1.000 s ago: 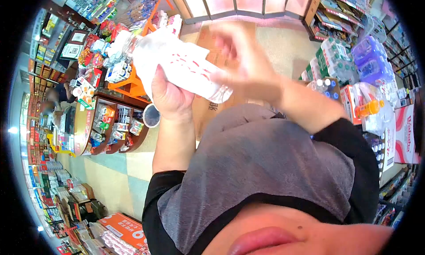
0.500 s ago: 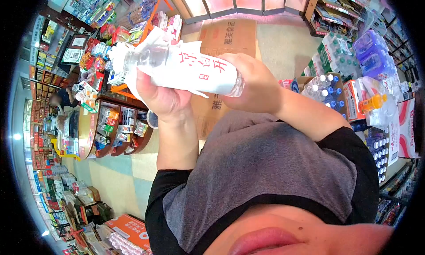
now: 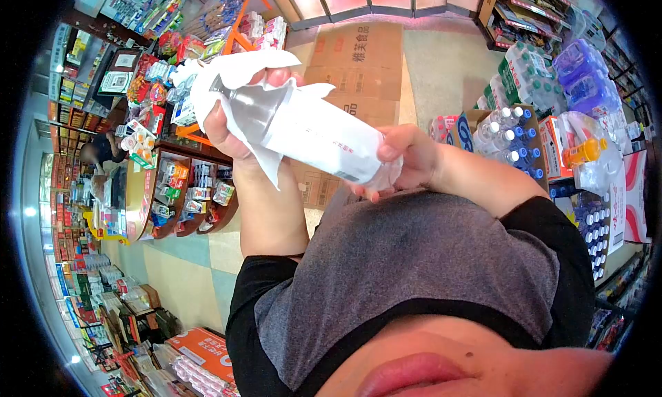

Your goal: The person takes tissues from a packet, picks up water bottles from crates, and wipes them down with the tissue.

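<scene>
A clear plastic bottle with a white label (image 3: 327, 138) is held tilted in front of my chest, its base toward the right. My left hand (image 3: 224, 135) is closed around the neck end through a white tissue (image 3: 262, 60), whose loose flaps hang above and below the bottle. The cap is hidden by the tissue. My right hand (image 3: 414, 156) grips the bottle near its base, with the thumb on top and the fingertips showing underneath. Small red print and part of a barcode face the camera on the label.
Flattened cardboard (image 3: 358, 69) lies on the floor ahead. A curved counter with goods (image 3: 141, 197) stands at left, with a person (image 3: 103, 152) behind it. Boxed bottles (image 3: 507, 138) and wrapped drink packs (image 3: 527, 76) are stacked at right. An orange carton (image 3: 203, 352) sits lower left.
The bottle has turned about its length, so the large red characters have rolled out of sight. Its base has dropped, with my right hand shifting lower right. The tissue spreads wider around the neck.
</scene>
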{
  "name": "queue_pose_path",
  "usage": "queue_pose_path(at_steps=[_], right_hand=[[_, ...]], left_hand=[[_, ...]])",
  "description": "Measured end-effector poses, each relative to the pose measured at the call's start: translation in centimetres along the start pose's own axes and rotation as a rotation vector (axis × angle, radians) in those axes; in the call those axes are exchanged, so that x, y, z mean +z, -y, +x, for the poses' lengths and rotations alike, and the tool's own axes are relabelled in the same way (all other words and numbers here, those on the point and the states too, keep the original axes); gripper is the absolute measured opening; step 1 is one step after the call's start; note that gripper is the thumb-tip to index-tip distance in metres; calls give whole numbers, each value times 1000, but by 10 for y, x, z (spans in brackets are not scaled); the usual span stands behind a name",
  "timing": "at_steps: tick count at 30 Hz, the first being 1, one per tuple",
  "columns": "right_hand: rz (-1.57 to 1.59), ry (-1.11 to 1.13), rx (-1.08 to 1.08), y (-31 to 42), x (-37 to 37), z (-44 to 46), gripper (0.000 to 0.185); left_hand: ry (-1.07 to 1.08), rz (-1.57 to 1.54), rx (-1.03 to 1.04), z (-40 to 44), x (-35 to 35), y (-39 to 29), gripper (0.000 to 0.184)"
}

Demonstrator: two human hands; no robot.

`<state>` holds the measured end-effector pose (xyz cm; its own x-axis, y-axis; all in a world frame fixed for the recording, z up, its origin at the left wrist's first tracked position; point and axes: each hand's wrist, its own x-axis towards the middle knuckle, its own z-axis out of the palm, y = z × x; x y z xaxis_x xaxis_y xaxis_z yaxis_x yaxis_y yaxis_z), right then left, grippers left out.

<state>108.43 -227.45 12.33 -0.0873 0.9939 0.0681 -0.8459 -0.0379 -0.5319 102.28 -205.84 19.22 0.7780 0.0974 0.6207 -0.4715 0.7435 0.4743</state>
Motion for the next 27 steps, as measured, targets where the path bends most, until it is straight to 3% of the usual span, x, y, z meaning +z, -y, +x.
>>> queue_pose_path(at_steps=[5, 8, 11, 14, 16, 19, 23, 26, 27], right_hand=[[-544, -343, -173, 18, 19, -2, 60], [-1113, -542, -392, 25, 33, -1, 57], [-1782, -750, -768, 29, 39, 2, 56], [-2075, -845, -1231, 51, 25, 7, 54], [-2069, -821, -1235, 52, 38, 6, 52], [-2001, -761, -1168, 41, 46, 4, 52], [-1926, -628, -1061, 39, 56, -3, 51], [-1732, -614, -960, 33, 49, -3, 52], [-1496, -558, -877, 27, 43, -2, 53]], left_hand=[[-310, 349, 16, 0, 13, -16, 46], [-373, 435, 77, 3, 23, -17, 38], [-426, 381, 68, 4, 23, -17, 48], [-573, 376, 216, 12, 47, 12, 49], [-608, 266, 251, 12, 60, 18, 50], [-364, 410, 155, 5, 55, -3, 50], [-220, 312, 175, -2, 40, -12, 45], [-144, 455, 146, 0, 42, -16, 47], [-112, 488, 139, 1, 43, -16, 48]])
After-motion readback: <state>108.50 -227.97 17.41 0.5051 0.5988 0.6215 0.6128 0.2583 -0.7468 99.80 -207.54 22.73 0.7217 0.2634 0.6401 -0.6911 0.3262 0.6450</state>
